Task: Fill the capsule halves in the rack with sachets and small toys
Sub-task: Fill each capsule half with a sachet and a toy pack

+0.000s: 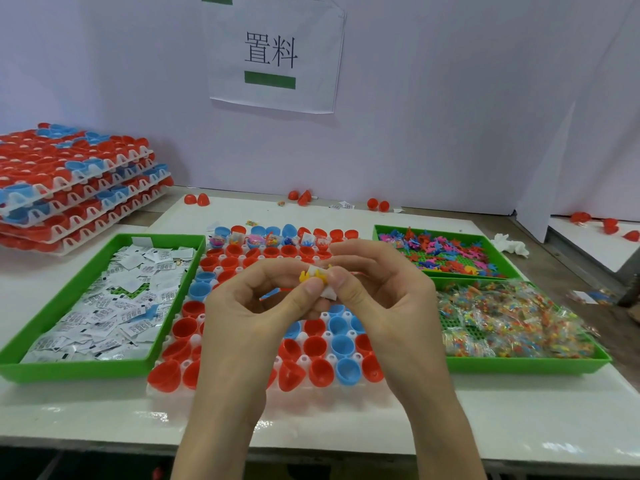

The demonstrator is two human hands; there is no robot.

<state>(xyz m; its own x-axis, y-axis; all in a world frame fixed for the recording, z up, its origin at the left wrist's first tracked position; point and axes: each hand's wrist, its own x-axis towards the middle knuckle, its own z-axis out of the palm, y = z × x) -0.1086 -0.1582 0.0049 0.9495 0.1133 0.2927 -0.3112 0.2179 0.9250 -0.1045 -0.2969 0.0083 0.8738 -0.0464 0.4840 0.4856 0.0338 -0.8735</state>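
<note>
A white tabletop [346, 420] is backed by a partition [450, 116]; three green trays [69, 370] are seen. One yellow toy [304, 276] is pinched by left hand [249, 306], one sachet [329, 292] by right hand [388, 296].

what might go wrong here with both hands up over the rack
The yellow toy and white sachet are pinched between the left hand and right hand above the rack; either may slip into a wrong half. A front red half sits tilted, so fillings could spill.

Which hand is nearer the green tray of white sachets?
Left. The left hand is over the rack, just right of the sachet tray; the right hand is farther right.
</note>
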